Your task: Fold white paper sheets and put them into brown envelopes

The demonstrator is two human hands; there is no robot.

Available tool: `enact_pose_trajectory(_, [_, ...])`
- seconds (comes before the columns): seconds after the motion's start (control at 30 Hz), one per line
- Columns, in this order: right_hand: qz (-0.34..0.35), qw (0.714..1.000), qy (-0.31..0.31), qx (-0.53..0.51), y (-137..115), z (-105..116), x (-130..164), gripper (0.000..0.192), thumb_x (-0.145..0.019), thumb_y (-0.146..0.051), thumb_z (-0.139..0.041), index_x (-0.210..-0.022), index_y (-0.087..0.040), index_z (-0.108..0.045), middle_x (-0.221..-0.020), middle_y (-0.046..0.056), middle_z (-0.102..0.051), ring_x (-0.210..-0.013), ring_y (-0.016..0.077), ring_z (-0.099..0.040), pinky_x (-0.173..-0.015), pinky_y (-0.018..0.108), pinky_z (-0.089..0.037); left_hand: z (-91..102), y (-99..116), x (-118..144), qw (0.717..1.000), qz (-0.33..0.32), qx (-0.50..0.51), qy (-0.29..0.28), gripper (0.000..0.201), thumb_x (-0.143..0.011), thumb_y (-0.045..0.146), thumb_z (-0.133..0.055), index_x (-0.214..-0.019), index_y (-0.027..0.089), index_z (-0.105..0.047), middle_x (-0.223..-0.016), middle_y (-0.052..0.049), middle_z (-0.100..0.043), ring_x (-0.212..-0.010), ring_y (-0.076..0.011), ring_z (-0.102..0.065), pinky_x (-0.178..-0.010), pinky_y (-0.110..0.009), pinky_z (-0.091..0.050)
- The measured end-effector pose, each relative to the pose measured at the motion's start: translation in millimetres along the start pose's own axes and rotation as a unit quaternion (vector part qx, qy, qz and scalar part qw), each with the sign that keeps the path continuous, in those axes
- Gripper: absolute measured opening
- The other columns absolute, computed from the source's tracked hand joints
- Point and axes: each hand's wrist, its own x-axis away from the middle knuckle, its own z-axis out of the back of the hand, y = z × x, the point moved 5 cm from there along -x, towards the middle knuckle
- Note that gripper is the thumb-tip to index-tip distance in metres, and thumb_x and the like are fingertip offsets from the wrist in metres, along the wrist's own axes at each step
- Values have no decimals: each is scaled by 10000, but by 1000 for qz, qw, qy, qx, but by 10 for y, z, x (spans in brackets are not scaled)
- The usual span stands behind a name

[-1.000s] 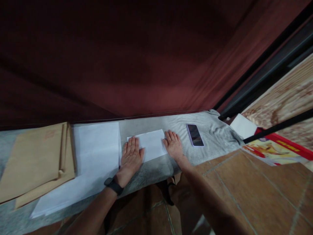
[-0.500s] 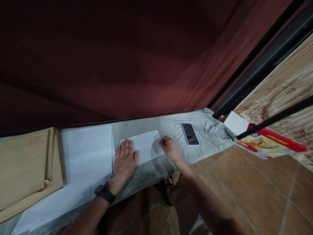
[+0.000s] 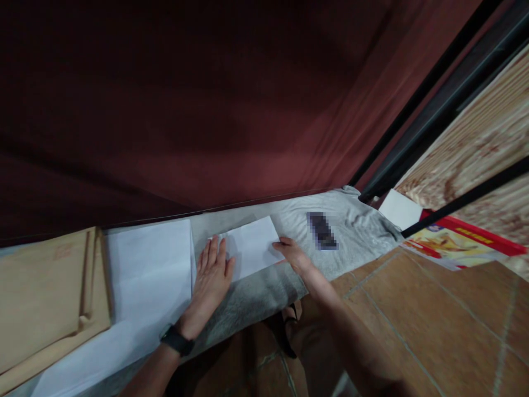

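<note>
A white sheet of paper (image 3: 253, 245), which looks folded, lies on a grey cloth (image 3: 264, 292). My left hand (image 3: 212, 275) rests flat on its left end, fingers extended and slightly spread. At the right edge of the paper, my right hand (image 3: 292, 253) has its fingers and thumb closed on the border. A black watch (image 3: 177, 340) is on my left wrist. To the right of my right hand lies a phone (image 3: 322, 230), blurred into blocks. Left of my left hand are larger white sheets (image 3: 152, 264).
Brown paper envelopes (image 3: 45, 298) overlap the white sheets at far left. A dark red curtain-like surface (image 3: 248, 138) rises behind the cloth. Black bars (image 3: 413, 121) and a red and yellow box (image 3: 458, 240) stand at right, above the tiled floor (image 3: 438, 314).
My right hand has shifted from a curled pose on the right edge to gripping that edge with fingers and thumb. My left hand stays flat. The view has tilted slightly.
</note>
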Motion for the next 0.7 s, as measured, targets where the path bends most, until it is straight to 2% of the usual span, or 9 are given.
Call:
enact_pose_trajectory(0.13, [-32,988,0,-149,26,-7,-2,258,-734,-320,-708,-959,-209,-646,-860,24,-741,-763,214,-705,-631,322,-590,183,123,-38,996,-47,44,63,594,-1014,397,-394,-1549,144,-339,-1667,-188,-244,-1546,-323,-215,-1223,-547,-288])
enact_pose_trajectory(0.23, [-57,960,-16,-273,28,-96,17,272,-687,-204,-710,-949,-201,-639,-794,16,-741,-782,224,-722,-704,322,-594,328,219,-42,992,-59,50,99,563,-1005,353,-441,-1541,205,-354,-1665,-155,-264,-1536,-318,-246,-1218,-549,-294])
enact_pose_trajectory(0.3, [-70,950,-39,-303,35,-188,51,251,-695,-173,-685,-940,-190,-634,-766,19,-736,-811,232,-733,-742,319,-592,373,280,-30,991,-69,52,102,550,-998,323,-456,-1533,227,-367,-1658,-141,-286,-1524,-317,-275,-1208,-550,-311])
enact_pose_trajectory(0.37, [-104,937,-56,-328,75,-287,103,240,-718,-152,-651,-956,-173,-634,-747,23,-729,-797,223,-738,-744,307,-591,355,341,0,991,-90,58,84,553,-989,298,-464,-1530,231,-369,-1646,-135,-311,-1505,-308,-320,-1193,-534,-346])
enact_pose_trajectory(0.53, [-212,902,-99,-363,213,-555,283,266,-754,-85,-565,-1004,-153,-626,-734,18,-722,-723,178,-729,-723,270,-582,170,471,139,990,-137,31,9,567,-940,203,-490,-1503,229,-431,-1605,-103,-406,-1456,-283,-406,-1172,-470,-396])
enact_pose_trajectory(0.7, [-222,907,-150,-324,282,-701,425,186,-741,-101,-631,-908,-183,-628,-721,-13,-708,-656,148,-687,-718,268,-578,107,477,210,990,-135,-10,-46,628,-838,42,-468,-1441,207,-522,-1511,-84,-542,-1392,-267,-488,-1136,-439,-436])
